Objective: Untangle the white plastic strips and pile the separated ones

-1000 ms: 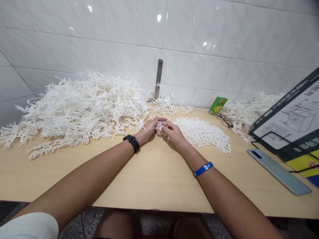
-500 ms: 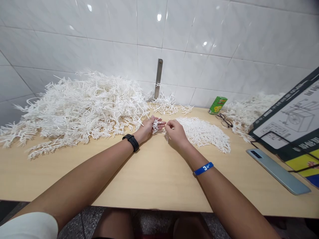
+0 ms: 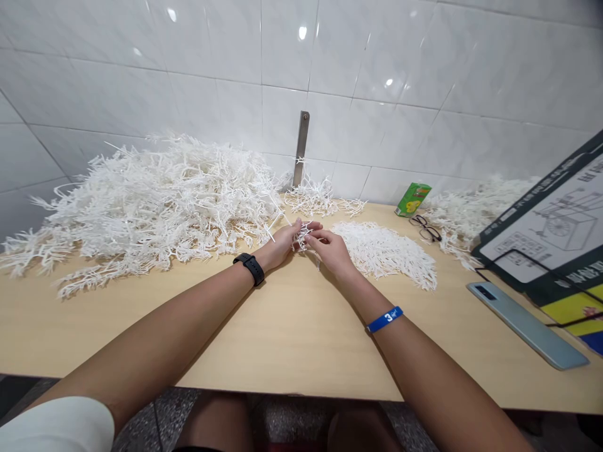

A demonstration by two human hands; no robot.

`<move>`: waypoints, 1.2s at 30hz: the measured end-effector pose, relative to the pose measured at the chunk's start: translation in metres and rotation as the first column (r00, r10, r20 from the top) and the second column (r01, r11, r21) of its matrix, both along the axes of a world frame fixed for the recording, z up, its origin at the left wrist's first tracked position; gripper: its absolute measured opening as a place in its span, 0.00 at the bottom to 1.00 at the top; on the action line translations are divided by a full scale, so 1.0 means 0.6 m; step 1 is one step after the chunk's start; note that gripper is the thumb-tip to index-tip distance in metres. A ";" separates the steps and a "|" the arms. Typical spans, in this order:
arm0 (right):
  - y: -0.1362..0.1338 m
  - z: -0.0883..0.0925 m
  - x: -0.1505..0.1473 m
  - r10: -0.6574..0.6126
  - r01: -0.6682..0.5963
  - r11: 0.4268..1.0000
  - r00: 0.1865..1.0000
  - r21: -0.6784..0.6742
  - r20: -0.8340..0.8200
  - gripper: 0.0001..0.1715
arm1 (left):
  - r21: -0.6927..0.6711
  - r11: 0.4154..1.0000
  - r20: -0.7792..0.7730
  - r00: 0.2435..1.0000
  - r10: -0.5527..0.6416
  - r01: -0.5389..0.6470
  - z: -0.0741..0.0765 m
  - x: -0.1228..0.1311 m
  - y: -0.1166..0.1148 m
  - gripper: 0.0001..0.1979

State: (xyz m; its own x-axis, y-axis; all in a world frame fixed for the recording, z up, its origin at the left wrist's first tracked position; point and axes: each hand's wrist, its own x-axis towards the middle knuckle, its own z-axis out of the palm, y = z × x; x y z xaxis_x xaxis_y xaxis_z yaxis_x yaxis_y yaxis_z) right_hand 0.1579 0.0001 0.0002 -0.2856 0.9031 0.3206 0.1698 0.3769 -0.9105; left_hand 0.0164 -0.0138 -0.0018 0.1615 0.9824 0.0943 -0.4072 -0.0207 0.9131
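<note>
My left hand is closed around a white branched plastic sprig, whose thin stem sticks out past the thumb. Close against it, my right hand pinches at the sprig's twigs with thumb and forefinger. A big tangled heap of white sprigs lies to the left. Just right of my right hand is a flatter, neater pile of white sprigs. Behind my hands a small loose bunch of sprigs rests near the wall.
An upright metal bar stands by the tiled wall. Toward the right are a green carton, eyeglasses, another white heap, a printed box and a light blue phone on the wooden table.
My right hand has come in against my left, its fingers now on the sprig. My left hand has turned and drawn its fingers in slightly around it.
</note>
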 end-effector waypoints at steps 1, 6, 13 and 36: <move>0.001 -0.002 0.000 0.007 -0.008 0.999 0.999 -0.035 -0.031 0.13 | 0.005 1.000 -0.010 1.000 -0.019 0.019 0.001 0.000 -0.001 0.24; 0.000 -0.001 0.000 0.029 -0.062 0.986 0.978 -0.155 -0.205 0.13 | 0.010 0.998 -0.033 0.998 -0.060 0.060 0.002 0.000 -0.001 0.24; -0.006 0.005 -0.001 0.074 -0.084 0.992 0.992 -0.095 -0.107 0.12 | 0.007 0.983 -0.016 0.983 0.184 -0.184 -0.009 0.001 0.009 0.19; -0.004 0.005 0.004 -0.030 0.015 0.993 0.992 0.119 0.123 0.12 | 0.029 0.999 -0.018 1.000 0.026 -0.025 -0.004 -0.003 0.006 0.23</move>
